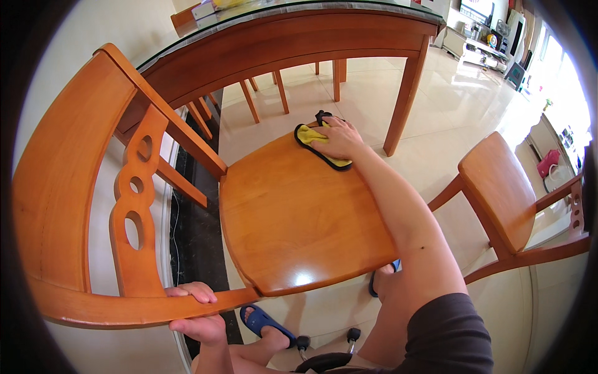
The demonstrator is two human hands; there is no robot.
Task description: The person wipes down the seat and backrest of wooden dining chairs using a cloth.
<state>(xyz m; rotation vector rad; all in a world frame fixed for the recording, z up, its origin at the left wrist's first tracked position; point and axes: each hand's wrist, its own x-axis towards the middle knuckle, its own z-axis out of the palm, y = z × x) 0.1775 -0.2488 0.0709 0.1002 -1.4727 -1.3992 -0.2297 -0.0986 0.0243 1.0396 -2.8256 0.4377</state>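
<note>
Before me stands a wooden chair, its smooth seat (299, 219) facing up and its tall backrest (70, 173) on the left. My left hand (201, 311) is wrapped around the near upright (121, 308) of the backrest, thumb below and fingers above. At the far right corner of the seat, my right hand (338, 138) presses down on a yellow cloth (310, 135) with a black border. The cloth lies partly flat on the wood, and part of it is hidden under the hand. A small dark bunched piece (322, 114) shows beyond my fingers.
A wooden table (289, 42) with a glass top stands beyond the chair. Its near leg (407, 98) reaches the tiled floor to the right. Another wooden chair (500, 191) is at right. My feet in blue slippers (266, 322) and black casters (353, 334) are below.
</note>
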